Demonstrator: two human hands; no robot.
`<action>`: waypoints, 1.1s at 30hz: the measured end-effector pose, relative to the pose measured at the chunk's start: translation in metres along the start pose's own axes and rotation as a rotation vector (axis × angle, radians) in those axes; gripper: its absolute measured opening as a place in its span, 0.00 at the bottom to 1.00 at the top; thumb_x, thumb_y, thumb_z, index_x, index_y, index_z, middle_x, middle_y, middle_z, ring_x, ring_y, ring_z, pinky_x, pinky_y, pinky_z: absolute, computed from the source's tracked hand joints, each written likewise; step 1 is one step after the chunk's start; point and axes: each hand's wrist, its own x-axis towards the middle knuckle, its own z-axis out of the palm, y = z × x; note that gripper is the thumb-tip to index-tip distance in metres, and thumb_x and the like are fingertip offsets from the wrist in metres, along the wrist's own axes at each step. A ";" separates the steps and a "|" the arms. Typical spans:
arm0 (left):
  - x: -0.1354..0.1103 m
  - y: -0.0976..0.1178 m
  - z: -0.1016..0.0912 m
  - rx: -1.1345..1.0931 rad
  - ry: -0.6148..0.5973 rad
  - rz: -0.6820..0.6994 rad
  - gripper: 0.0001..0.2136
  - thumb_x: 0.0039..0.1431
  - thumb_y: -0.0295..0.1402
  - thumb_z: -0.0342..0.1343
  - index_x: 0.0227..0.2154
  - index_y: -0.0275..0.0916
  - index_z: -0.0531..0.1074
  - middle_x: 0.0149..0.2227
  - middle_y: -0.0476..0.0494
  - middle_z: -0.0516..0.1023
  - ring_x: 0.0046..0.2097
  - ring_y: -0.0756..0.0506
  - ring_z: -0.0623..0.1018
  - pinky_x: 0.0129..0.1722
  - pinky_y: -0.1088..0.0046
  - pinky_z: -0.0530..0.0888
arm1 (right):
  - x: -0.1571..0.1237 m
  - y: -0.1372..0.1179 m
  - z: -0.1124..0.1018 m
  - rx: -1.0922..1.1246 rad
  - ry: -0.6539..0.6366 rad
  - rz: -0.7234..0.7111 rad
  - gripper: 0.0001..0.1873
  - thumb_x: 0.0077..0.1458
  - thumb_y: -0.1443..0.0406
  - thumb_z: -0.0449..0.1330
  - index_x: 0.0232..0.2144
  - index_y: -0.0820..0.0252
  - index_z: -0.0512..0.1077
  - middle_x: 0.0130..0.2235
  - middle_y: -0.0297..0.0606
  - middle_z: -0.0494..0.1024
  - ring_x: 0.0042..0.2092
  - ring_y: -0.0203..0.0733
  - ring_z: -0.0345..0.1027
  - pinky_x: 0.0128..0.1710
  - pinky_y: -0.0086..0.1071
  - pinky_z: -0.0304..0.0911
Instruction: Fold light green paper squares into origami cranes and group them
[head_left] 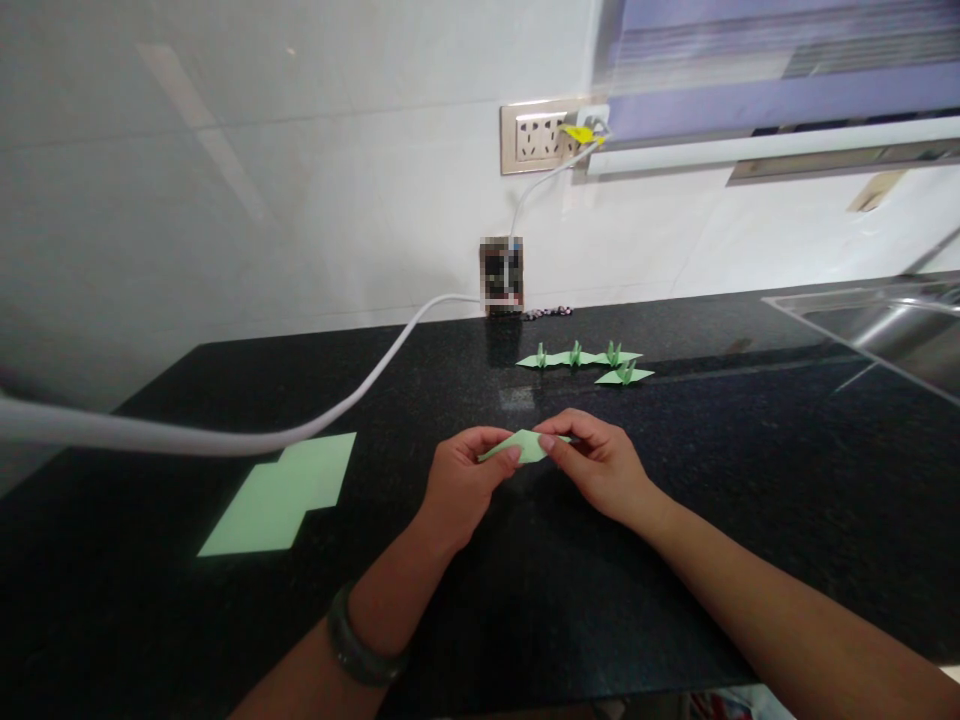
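Note:
A folded piece of light green paper (529, 446) is held between both hands, just above the black countertop (570, 600). My left hand (466, 480) pinches its left end between thumb and fingers. On the opposite end, the thumb and fingers of my right hand (600, 462) are closed as well. Beyond the hands stand several folded green paper cranes (576, 357), most in a row, with one crane (625, 375) slightly nearer on the right. Flat green paper sheets (279, 494) overlap on the counter to the left.
A white cable (375, 378) sweeps across the left side up to a blurred-out device (502, 275) against the wall. Above it is a wall socket (538, 138) with a plug in it. At the far right lies a metal sink (900, 320).

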 end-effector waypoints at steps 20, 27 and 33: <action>-0.001 0.001 0.000 0.385 -0.049 0.133 0.11 0.48 0.37 0.54 0.30 0.35 0.75 0.28 0.44 0.75 0.29 0.49 0.72 0.29 0.75 0.68 | 0.000 0.000 -0.002 -0.416 0.044 -0.492 0.10 0.48 0.71 0.56 0.34 0.57 0.72 0.34 0.39 0.70 0.37 0.39 0.63 0.36 0.36 0.60; -0.002 0.002 0.000 0.419 -0.094 0.135 0.10 0.48 0.35 0.54 0.28 0.34 0.75 0.27 0.45 0.75 0.29 0.49 0.72 0.29 0.75 0.68 | 0.000 -0.005 -0.003 -0.331 -0.014 -0.388 0.05 0.49 0.71 0.55 0.30 0.58 0.70 0.33 0.38 0.69 0.37 0.39 0.62 0.37 0.36 0.59; -0.001 0.008 -0.003 0.470 -0.198 0.101 0.10 0.48 0.35 0.54 0.27 0.33 0.75 0.24 0.45 0.74 0.26 0.50 0.70 0.27 0.75 0.67 | 0.001 -0.004 -0.005 -0.234 -0.156 -0.317 0.04 0.49 0.71 0.54 0.30 0.60 0.66 0.34 0.39 0.68 0.39 0.39 0.61 0.38 0.35 0.59</action>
